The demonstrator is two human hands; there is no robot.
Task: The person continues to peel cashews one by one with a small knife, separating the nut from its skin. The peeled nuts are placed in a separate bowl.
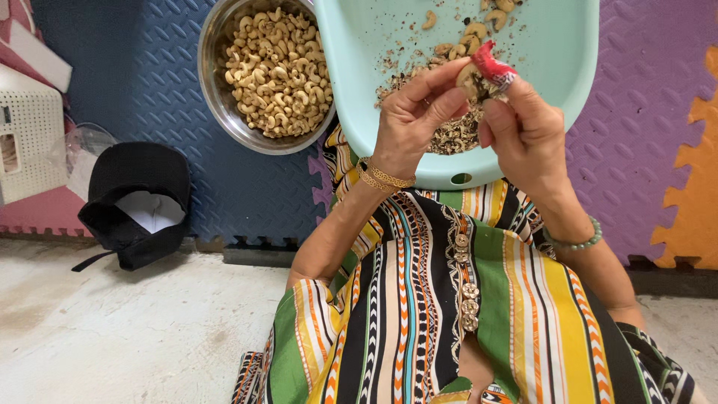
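Hands: left [411, 112] and right [523, 127] pinch one cashew [469, 77] over tray [568, 82]. Bowl [213, 82] nearly full of peeled nuts; skins [452, 135] piled, few unpeeled left.

Black fabric cap [134, 202] lay mid-left on blue foam mat [134, 82]; white perforated plastic box [30, 131] sat at far left edge.

The top edge cuts off the far part of the pale green tray [568, 67] and the steel bowl [213, 90]; the left hand [407, 120] and right hand [527, 131] hide most of the cashew [470, 75] pinched between them
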